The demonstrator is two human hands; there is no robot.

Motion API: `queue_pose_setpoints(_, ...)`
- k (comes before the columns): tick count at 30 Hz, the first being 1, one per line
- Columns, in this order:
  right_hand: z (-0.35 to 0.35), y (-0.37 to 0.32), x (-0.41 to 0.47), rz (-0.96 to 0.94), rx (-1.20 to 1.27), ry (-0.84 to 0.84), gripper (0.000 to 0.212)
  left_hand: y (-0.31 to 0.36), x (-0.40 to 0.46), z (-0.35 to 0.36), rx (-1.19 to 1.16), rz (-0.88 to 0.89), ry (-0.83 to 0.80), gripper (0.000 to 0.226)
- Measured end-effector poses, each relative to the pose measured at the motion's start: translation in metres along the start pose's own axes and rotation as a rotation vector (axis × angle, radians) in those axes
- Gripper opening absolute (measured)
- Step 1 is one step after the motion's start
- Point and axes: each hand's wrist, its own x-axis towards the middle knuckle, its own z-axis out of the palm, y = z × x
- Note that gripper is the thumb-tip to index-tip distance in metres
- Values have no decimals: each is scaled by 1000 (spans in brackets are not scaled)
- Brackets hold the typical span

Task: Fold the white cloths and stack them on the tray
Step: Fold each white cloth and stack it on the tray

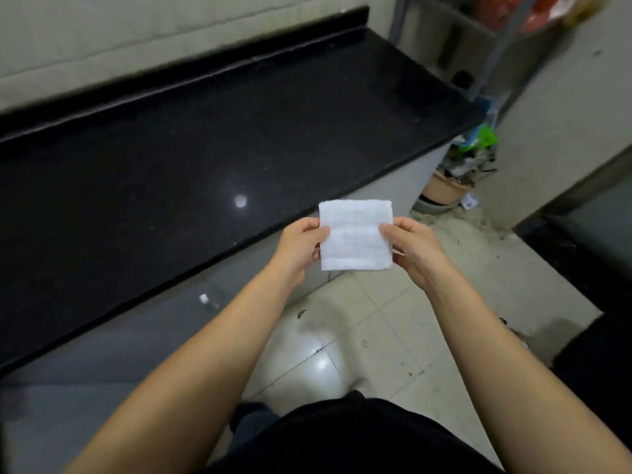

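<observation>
Mostly dark here: long black table (pixel 212 138) of polished speckled stone, running from the left edge up to the far right, with a raised black back strip along a pale tiled wall (pixel 136 32). One round glare spot of lamp on the stone, near the table's front edge. Below the front edge, grey cabinet fronts (pixel 113 336). Pale glossy floor tiles (pixel 369 336), stained and with dark specks. Past the table's right end, a tan round basin (pixel 444 189) on the floor with mixed clutter above it, blurred; behind that, a metal rack (pixel 492 46) with something orange on top, too blurred to name. At the right edge, another dark surface, only partly seen.

White cloth (pixel 355 234): small, folded to a flat near-square, soft ribbed terry texture, edges even. Held in the air just past the table's front edge, over the floor, not touching the stone.

Left hand (pixel 301 244): grip closed on the cloth's left edge, thumb on the front face, fingers curled behind. Right hand (pixel 410 244): grip closed on the right edge in the same way, thumb on front, fingers behind. Both forearms bare, stretched forward. Black clothing at the bottom of view.
</observation>
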Motion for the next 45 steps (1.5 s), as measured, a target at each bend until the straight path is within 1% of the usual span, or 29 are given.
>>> queue_pose_setpoints(3, -74, -7, 6, -11, 39, 91, 12, 4, 15, 79, 54, 11, -75, 16)
queue_pose_setpoints(6, -130, -17, 16, -19, 66, 163, 13, 15, 32, 139, 91, 27, -149, 12)
queue_pose_setpoints(11, -194, -45, 55, -37, 88, 266, 11, 40, 75, 214, 105, 36, -228, 12)
queue_pose_setpoints(15, -231, -83, 110, -92, 91, 290, 9, 72, 132, 265, 85, 58, -249, 13)
queue_pose_setpoints(19, -265, -132, 183, -154, 88, 322, 10, 114, 205, 315, 37, 78, -279, 10)
queue_pose_setpoints(22, -291, -178, 242, -166, 75, 345, 12, 160, 260, 352, 28, 95, -308, 11)
queue_pose_setpoints(24, -307, -214, 281, -193, 59, 352, 12, 198, 292, 372, 51, 142, -329, 9)
queue_pose_setpoints(27, -323, -271, 334, -314, 73, 366, 13, 257, 335, 399, 97, 250, -358, 7)
queue_pose_setpoints(31, -333, -338, 398, -443, 63, 328, 16, 323, 385, 422, 88, 345, -307, 6)
queue_pose_setpoints(35, -347, -407, 458, -558, -33, 288, 15, 386, 426, 445, 52, 442, -258, 8)
queue_pose_setpoints(38, -360, -463, 504, -626, -107, 253, 17, 433, 462, 466, 51, 514, -192, 8)
queue_pose_setpoints(42, -382, -532, 584, -699, -153, 181, 13, 488, 519, 502, -18, 535, -61, 8)
queue_pose_setpoints(43, -387, -552, 607, -699, -195, 149, 13, 501, 535, 515, -44, 532, 1, 10)
queue_pose_setpoints(45, -389, -572, 639, -711, -261, 116, 13, 514, 554, 526, -75, 521, 57, 16)
